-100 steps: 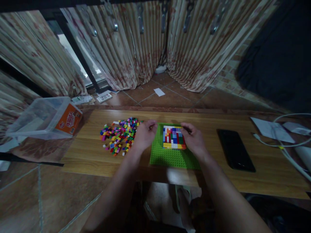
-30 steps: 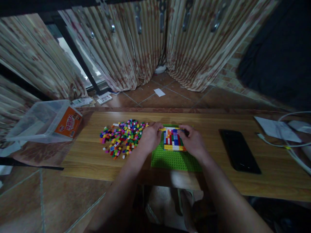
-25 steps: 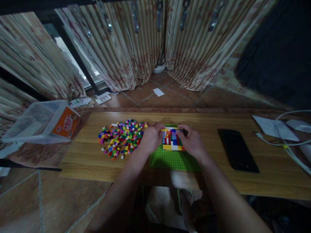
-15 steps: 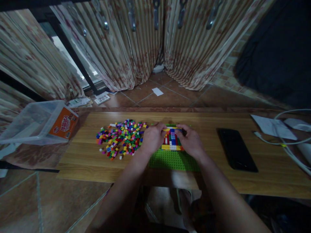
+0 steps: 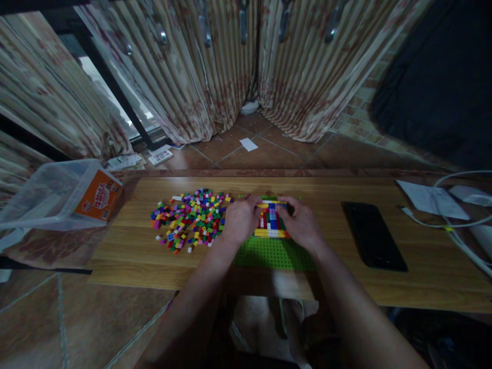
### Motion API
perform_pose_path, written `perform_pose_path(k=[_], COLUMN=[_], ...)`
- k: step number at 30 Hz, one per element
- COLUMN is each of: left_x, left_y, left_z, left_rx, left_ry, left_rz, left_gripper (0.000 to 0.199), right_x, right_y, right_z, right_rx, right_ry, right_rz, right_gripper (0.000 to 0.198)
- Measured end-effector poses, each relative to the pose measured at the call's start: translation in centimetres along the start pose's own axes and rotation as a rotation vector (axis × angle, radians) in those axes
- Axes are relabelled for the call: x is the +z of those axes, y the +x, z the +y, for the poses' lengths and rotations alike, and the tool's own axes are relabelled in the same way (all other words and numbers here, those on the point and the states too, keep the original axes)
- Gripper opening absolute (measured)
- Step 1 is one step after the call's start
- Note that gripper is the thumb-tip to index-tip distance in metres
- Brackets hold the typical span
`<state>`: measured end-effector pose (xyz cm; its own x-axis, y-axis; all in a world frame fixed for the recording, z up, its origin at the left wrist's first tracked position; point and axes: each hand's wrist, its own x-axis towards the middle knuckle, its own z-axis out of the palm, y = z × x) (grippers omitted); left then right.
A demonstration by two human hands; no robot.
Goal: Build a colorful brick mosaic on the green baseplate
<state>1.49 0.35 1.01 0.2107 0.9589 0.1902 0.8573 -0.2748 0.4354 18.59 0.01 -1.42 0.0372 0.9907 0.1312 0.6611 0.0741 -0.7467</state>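
Note:
A colourful toy-brick build (image 5: 272, 220) sits on a green studded baseplate (image 5: 274, 253) in front of me. Yellow and white bricks line its near side, with red, blue, white and purple ones behind. My left hand (image 5: 243, 218) is closed around the build's left side, its thumb and fingers at the far left corner. On the opposite side, my right hand (image 5: 302, 220) grips the far right corner, thumb on the bricks. The fingertips of both hands are partly hidden. Left of the baseplate spreads a pile of loose small bricks (image 5: 198, 218) in many colours.
A black phone (image 5: 372, 236) lies on the wooden table (image 5: 161, 271) to the right, near white cables (image 5: 438, 225) and a paper sheet (image 5: 430, 199). A clear plastic bin (image 5: 57, 177) with an orange label stands off the table's left end. Curtains hang beyond.
The view has shifted very slightly. Both hands stay in the same place on the brick build, and the loose bricks look unchanged.

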Motion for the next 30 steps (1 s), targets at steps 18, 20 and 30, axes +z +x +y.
perform_pose_path(k=[18,20,30], left_x=[0.6,0.5,1.5], left_y=[0.3,0.3,1.1], left_z=[0.1,-0.2,-1.4], left_rx=[-0.072,-0.079,-0.192], left_ry=[-0.104,-0.168,-0.409], left_rz=[0.072,0.092,0.075], left_gripper=[0.022,0.024,0.021], right_x=[0.1,0.2,1.0], right_y=[0.1,0.2,1.2], right_z=[-0.4,-0.4,-0.9], right_rx=[0.034,0.039,0.099], right_ry=[0.012,0.021,-0.009], right_rz=[0.02,0.036,0.055], right_gripper=[0.033,0.034,0.041])
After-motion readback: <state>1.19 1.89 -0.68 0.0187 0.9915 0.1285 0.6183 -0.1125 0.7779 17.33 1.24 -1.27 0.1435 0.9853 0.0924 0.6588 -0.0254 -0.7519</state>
